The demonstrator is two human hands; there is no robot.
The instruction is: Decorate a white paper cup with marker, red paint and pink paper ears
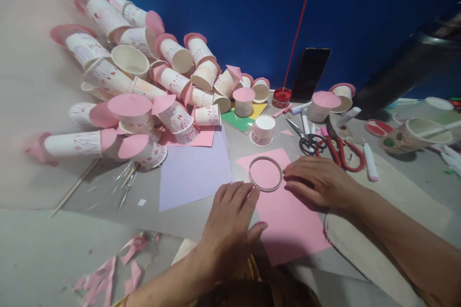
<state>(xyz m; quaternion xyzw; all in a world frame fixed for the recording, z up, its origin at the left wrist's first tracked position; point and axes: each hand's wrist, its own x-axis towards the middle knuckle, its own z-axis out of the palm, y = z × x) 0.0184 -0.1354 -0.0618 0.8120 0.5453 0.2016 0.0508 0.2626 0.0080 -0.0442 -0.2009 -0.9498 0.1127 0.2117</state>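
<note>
A thin pale ring lies flat on a sheet of pink paper, close to the sheet's far edge. My left hand rests at the ring's near left side, fingertips by its rim, the thumb held apart over the paper. On the other side, my right hand reaches in with fingers extended, their tips just beside the ring's right edge. Neither hand grips anything. Beyond the ring stands an upside-down white paper cup with a pink drawing on it. A lilac sheet lies left of the pink paper.
Many decorated paper cups with pink paper tops are heaped at the left. Black scissors, red-handled scissors and markers lie at the right. A phone leans on the blue wall. Pink scraps lie below left.
</note>
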